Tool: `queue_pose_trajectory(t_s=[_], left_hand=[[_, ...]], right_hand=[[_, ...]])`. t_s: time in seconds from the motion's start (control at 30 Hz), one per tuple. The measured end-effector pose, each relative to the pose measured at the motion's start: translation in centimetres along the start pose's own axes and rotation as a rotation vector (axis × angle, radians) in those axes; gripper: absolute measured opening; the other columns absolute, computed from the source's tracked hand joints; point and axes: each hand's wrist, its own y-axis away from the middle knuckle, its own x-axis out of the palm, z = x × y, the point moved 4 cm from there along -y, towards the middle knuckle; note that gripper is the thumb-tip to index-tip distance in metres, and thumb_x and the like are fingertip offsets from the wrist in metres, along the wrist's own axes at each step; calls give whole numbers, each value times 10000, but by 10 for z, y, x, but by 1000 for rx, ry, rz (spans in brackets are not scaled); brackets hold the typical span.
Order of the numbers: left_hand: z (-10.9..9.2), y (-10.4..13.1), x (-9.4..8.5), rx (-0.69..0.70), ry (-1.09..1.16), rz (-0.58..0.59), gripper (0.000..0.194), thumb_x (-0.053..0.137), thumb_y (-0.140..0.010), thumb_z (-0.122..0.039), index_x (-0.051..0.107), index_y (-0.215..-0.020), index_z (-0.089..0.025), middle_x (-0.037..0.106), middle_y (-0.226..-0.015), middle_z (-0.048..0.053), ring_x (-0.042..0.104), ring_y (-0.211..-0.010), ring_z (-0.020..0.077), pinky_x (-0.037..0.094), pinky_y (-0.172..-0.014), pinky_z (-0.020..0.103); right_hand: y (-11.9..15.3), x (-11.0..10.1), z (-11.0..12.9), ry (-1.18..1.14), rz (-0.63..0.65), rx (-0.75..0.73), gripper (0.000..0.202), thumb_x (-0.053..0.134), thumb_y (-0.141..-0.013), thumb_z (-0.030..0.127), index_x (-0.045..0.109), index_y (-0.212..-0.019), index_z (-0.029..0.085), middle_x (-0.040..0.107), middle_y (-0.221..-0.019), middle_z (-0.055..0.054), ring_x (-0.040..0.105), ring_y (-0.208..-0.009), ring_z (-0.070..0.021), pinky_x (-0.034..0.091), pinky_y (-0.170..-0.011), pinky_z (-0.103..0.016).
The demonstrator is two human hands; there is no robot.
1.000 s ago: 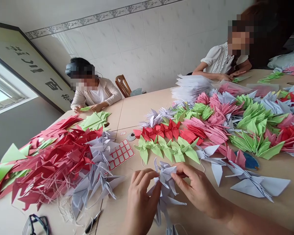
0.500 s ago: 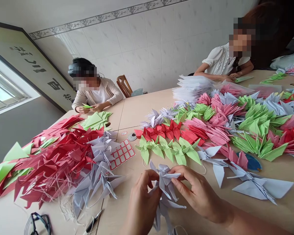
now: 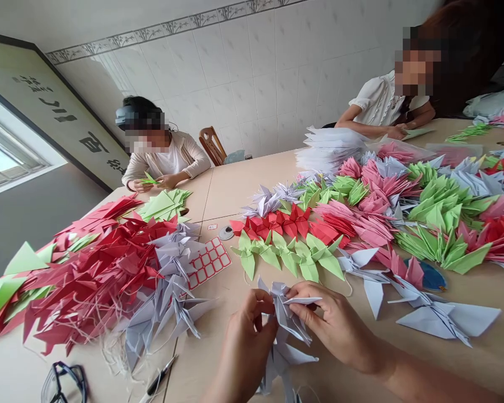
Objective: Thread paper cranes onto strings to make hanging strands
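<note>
At the lower middle, a pale grey-blue folded paper crane [image 3: 289,319] is held up between my two hands. My left hand [image 3: 252,336] pinches its left side, with the fingers curled. On the other side, my right hand [image 3: 331,322] grips a paper wing between thumb and fingers. Below hang more pale paper cranes [image 3: 283,361], partly hidden by my left hand. A row of light green folded cranes [image 3: 288,254] lies just beyond my hands. Several loose pale cranes [image 3: 441,316] rest to the right of my right hand.
Red folded cranes [image 3: 96,274] with white string ends [image 3: 117,350] cover the left. A pen [image 3: 162,378], glasses [image 3: 65,380] and a red-bordered label sheet [image 3: 210,260] lie nearby. Many coloured cranes [image 3: 437,207] fill the right. Two people [image 3: 168,151] sit across the table, folding paper.
My right fingers have shifted slightly on the crane, and the wing they hold now points further right and up. Both hands stay on the crane.
</note>
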Motion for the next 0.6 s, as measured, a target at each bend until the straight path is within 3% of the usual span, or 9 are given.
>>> queue_pose_trajectory(t_s=[0.1,0.23,0.37,0.4,0.6], left_hand=[[1,-2,-1,21,26,-8,105,551,-743,-122,548,-788,-218,611,-726,-31,485,-632,140,368,-611,238],[-2,-2,-1,39,60,9,106,557,-754,-135,588,-825,-208,634,-742,-21,506,-645,143,389,-622,233],[-5,-2,-2,44,39,-2,162,564,-740,-123,626,-868,-201,655,-736,-19,476,-599,134,392,-616,234],[-6,-2,-1,45,30,1,174,560,-739,-122,633,-875,-201,658,-737,-18,471,-595,134,392,-616,235],[-1,0,0,23,-44,16,262,572,-744,-176,690,-977,-194,673,-774,12,533,-660,162,402,-628,252]], right_hand=[[0,-1,3,38,3,-45,157,511,-936,219,654,-873,200,719,-993,-77,686,-983,-200,539,-841,-285],[1,-1,4,60,67,-5,171,478,-956,238,641,-936,195,727,-1043,-104,701,-971,-210,560,-827,-313],[1,0,3,25,97,47,15,614,-868,217,609,-862,205,719,-1106,-102,688,-1024,-236,570,-828,-329],[1,1,3,12,100,63,54,648,-835,196,603,-862,207,716,-1112,-95,681,-1038,-236,571,-826,-321],[1,2,2,107,90,97,200,645,-771,102,603,-930,214,718,-923,-27,687,-830,-194,561,-751,-311]])
